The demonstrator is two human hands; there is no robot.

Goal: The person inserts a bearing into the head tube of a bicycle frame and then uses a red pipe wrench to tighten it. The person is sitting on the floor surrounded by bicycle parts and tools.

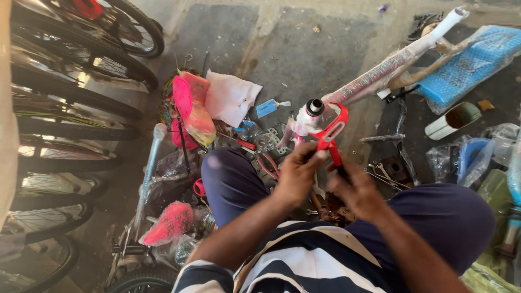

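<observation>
A small white and pink bicycle frame point(380, 73), partly wrapped in plastic, lies across the floor in front of me, its head tube point(312, 111) pointing up at me. My left hand point(297, 173) grips a red bracket point(332, 130) that sits against the head tube. My right hand point(355, 190) holds the lower end of the same red part, just right of the left hand. I sit with my knees in dark blue trousers on either side of my hands.
Several bicycle wheels point(59, 108) line the left edge. Pink plastic parts point(190, 108), a white bag point(230, 97), pliers point(268, 165) and small metal pieces lie ahead. Spanners point(382, 173), a blue basket point(472, 62) and wrapped parts lie right.
</observation>
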